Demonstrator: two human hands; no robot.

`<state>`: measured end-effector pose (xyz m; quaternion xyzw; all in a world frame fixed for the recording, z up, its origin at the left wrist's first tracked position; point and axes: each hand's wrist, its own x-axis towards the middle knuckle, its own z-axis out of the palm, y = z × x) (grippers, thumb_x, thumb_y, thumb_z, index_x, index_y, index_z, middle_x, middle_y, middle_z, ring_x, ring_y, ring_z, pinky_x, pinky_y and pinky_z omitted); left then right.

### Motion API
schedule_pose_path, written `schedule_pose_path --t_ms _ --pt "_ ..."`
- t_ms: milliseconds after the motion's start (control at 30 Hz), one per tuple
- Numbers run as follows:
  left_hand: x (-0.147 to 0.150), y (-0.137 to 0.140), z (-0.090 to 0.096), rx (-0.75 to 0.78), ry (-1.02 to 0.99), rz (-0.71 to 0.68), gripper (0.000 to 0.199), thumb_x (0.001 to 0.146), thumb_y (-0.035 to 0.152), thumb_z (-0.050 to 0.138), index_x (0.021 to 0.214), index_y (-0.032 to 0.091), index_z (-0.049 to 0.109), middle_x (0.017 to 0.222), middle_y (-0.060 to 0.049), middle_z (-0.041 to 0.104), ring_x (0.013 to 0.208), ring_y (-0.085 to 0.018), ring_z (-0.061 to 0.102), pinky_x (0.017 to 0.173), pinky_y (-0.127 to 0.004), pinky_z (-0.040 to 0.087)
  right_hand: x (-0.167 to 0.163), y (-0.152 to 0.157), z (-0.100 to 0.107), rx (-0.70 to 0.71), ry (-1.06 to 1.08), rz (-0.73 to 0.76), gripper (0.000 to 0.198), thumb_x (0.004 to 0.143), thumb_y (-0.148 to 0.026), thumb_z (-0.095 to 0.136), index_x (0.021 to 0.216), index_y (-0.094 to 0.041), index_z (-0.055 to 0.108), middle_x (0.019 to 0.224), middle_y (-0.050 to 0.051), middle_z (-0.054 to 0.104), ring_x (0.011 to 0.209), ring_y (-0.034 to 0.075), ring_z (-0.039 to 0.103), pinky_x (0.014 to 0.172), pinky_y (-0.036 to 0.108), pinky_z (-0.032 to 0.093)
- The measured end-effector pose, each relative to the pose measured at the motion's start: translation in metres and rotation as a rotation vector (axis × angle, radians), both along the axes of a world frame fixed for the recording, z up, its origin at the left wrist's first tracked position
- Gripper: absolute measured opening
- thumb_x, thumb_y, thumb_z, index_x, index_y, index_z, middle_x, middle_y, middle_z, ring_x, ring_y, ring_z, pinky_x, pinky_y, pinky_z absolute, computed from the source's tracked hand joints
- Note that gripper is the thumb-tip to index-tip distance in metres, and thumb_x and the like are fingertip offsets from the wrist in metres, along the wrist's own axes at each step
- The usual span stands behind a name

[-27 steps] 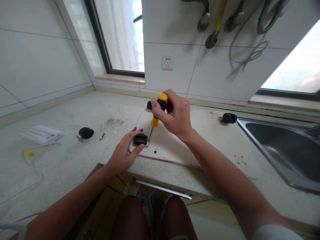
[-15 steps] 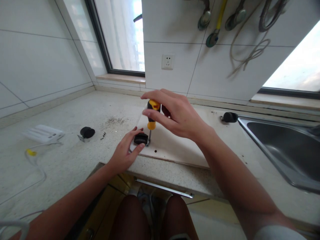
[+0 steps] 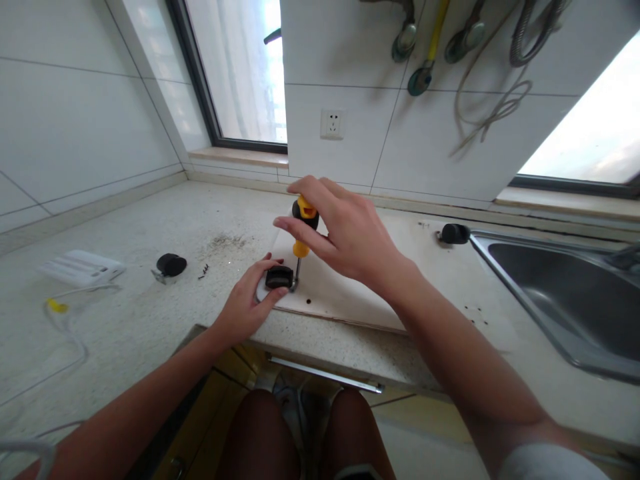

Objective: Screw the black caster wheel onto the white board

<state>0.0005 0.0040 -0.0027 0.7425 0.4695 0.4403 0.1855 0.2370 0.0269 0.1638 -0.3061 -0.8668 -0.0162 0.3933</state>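
Head cam: your right hand (image 3: 350,233) wraps fingers round the yellow-and-black screwdriver (image 3: 302,230), held near upright, handle up. Its metal tip sits at the base plate of the black caster wheel (image 3: 279,277), on that wheel's right side.

Your left hand (image 3: 249,303) pins the same caster wheel down w/ thumb and fingertips curled on it, at the front-left corner of the white board (image 3: 345,287). The board lies flat on the speckled countertop (image 3: 165,327), near the front edge; a small dark hole shows in it just right of the wheel.

Containers: the steel sink (image 3: 565,293) is set into the counter far right; what shows of its basin looks bare, can't see the whole bottom. A second caster (image 3: 454,233) lies by the sink's back-left corner, well apart from your hands.

A third caster (image 3: 170,265) lies on the counter to the left w/ a few dark screws (image 3: 204,271) just beside it. Farther left, a white power strip (image 3: 83,267) w/ its cable trailing toward you.

Back wall: a white socket (image 3: 331,124); hoses and fittings hang above.
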Motion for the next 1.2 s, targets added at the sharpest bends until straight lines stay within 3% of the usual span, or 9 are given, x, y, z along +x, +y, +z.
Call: schedule_pose_path --t_ms 167,267,400,533,733,833,967,1100,1200 --pt "0.001 0.0 0.0 0.005 0.007 0.005 0.038 0.101 0.041 0.069 0.134 0.025 0.063 0.149 -0.014 0.07 0.159 -0.035 0.05 0.133 -0.061 0.038 0.001 -0.003 0.003 -0.061 -0.03 0.023 0.034 0.106 -0.026 0.052 0.138 -0.022 0.064 0.106 0.004 0.076 0.086 0.019 0.064 0.077 0.032 0.046" --pt "0.001 0.0 0.0 0.012 0.011 0.01 0.037 0.101 0.043 0.068 0.133 0.025 0.064 0.149 -0.013 0.07 0.158 -0.035 0.05 0.133 -0.061 0.038 0.0 -0.004 0.002 -0.026 -0.014 -0.051 0.025 0.109 -0.033 0.05 0.123 -0.02 0.067 0.099 0.005 0.074 0.082 0.019 0.062 0.074 0.033 0.043" --pt "0.001 0.0 0.0 0.022 0.013 0.025 0.039 0.1 0.041 0.068 0.136 0.025 0.064 0.147 -0.013 0.072 0.156 -0.035 0.053 0.132 -0.059 0.041 -0.001 -0.004 0.001 -0.046 -0.036 -0.009 0.029 0.106 -0.028 0.05 0.133 -0.022 0.06 0.102 0.004 0.074 0.079 0.018 0.06 0.073 0.032 0.042" --pt "0.001 -0.001 0.001 0.011 0.017 0.02 0.039 0.101 0.041 0.068 0.135 0.024 0.063 0.148 -0.014 0.071 0.158 -0.035 0.051 0.132 -0.061 0.04 0.0 -0.005 0.002 -0.05 -0.027 -0.063 0.019 0.108 -0.034 0.051 0.118 -0.023 0.062 0.091 0.002 0.072 0.073 0.018 0.057 0.07 0.032 0.04" --pt "0.0 -0.001 0.001 -0.002 0.008 0.016 0.039 0.101 0.041 0.068 0.136 0.025 0.062 0.149 -0.013 0.071 0.159 -0.034 0.05 0.131 -0.061 0.04 -0.002 -0.009 0.004 -0.009 -0.032 -0.094 0.014 0.106 -0.033 0.053 0.106 -0.022 0.063 0.092 0.004 0.07 0.076 0.018 0.056 0.07 0.032 0.038" --pt "0.001 -0.001 0.001 -0.007 0.011 0.018 0.038 0.101 0.042 0.068 0.135 0.026 0.062 0.151 -0.012 0.07 0.158 -0.034 0.051 0.131 -0.06 0.04 -0.003 -0.01 0.003 -0.012 -0.038 -0.066 0.016 0.105 -0.027 0.051 0.114 -0.022 0.063 0.098 0.004 0.072 0.078 0.018 0.058 0.071 0.032 0.039" --pt "0.001 -0.002 0.002 -0.004 0.015 0.016 0.038 0.101 0.04 0.067 0.135 0.025 0.062 0.15 -0.012 0.07 0.159 -0.034 0.05 0.132 -0.061 0.04 -0.003 -0.01 0.003 -0.022 -0.023 -0.105 0.018 0.109 -0.036 0.051 0.108 -0.023 0.064 0.086 0.002 0.069 0.071 0.018 0.057 0.069 0.033 0.036" --pt "0.0 0.0 0.0 0.003 0.005 0.009 0.035 0.102 0.04 0.068 0.133 0.026 0.062 0.145 -0.013 0.072 0.154 -0.035 0.055 0.13 -0.06 0.043 -0.002 -0.011 0.004 -0.058 -0.055 0.004 0.02 0.107 -0.03 0.051 0.122 -0.022 0.062 0.1 0.003 0.074 0.079 0.018 0.06 0.073 0.032 0.039" --pt "0.002 0.001 0.0 0.032 0.017 0.013 0.04 0.102 0.041 0.068 0.139 0.025 0.06 0.149 -0.013 0.069 0.153 -0.035 0.056 0.129 -0.059 0.044 -0.003 -0.011 0.003 -0.058 -0.067 -0.041 0.022 0.11 -0.041 0.05 0.113 -0.023 0.062 0.091 0.001 0.072 0.071 0.017 0.054 0.068 0.032 0.033"
